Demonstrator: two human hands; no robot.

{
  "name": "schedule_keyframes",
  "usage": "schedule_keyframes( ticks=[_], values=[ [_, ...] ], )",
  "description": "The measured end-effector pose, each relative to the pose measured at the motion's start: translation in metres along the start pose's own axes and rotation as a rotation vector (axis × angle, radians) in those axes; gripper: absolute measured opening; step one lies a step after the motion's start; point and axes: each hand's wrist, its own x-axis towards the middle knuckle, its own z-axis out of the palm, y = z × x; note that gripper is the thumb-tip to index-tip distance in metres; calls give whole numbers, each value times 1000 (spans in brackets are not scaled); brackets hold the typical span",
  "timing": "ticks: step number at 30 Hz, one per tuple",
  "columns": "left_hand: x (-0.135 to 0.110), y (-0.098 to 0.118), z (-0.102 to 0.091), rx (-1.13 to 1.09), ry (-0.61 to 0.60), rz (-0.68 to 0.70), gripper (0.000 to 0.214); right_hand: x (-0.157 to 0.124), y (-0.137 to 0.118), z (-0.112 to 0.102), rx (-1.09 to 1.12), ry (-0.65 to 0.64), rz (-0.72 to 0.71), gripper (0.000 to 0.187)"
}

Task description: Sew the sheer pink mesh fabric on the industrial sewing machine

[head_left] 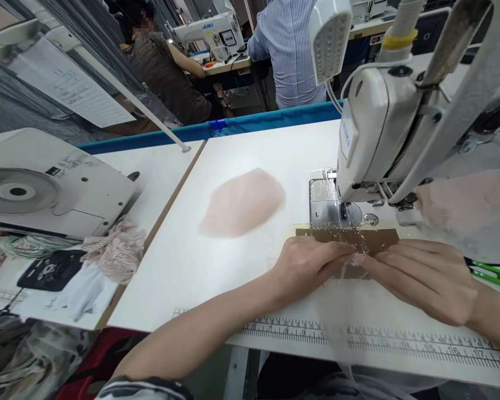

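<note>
My left hand and my right hand meet just in front of the sewing machine, fingertips almost touching. Both are closed in a pinch on a thin sheer strip, which hangs from the fingertips over the table's front edge. Under the fingers lies a brown patch, seemingly tape or card, against the metal needle plate. The needle and presser foot stand just beyond it. A pale pink sheer fabric piece lies flat to the left of my hands.
More pink fabric lies right of the machine head. Green-handled snips sit beside my right wrist. A printed ruler runs along the front edge. At left are another machine and a bundle of pink cords. Two people sit beyond the blue edging.
</note>
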Motion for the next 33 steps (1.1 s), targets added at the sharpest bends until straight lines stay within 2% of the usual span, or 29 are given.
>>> schedule_keyframes(
  ticks=[4,8,12,19,25,27,30,31,33],
  values=[
    [-1,0,1,64,36,-29,12,1,-9,-4,-51,-23,15,49],
    [-2,1,0,65,10,7,1,3,-1,-4,-40,-2,-109,44],
    [-2,1,0,50,-43,-5,5,3,7,-5,-40,-28,-186,44],
    [-2,1,1,39,-57,-1,7,4,-12,-6,-122,-12,-100,43],
    [-2,3,0,10,-61,-37,8,-1,-15,-6,-95,-12,-47,45],
    [0,5,-2,-53,-90,-103,11,1,-12,-7,-90,-15,-54,43],
    [5,9,-7,-184,-220,-290,9,8,-4,-9,20,-56,-89,33],
    [6,8,-8,-207,-268,-330,6,11,-1,-8,95,-85,-61,28],
    [6,6,-6,-176,-319,-338,4,17,4,-5,263,-150,80,15]
  ],
)
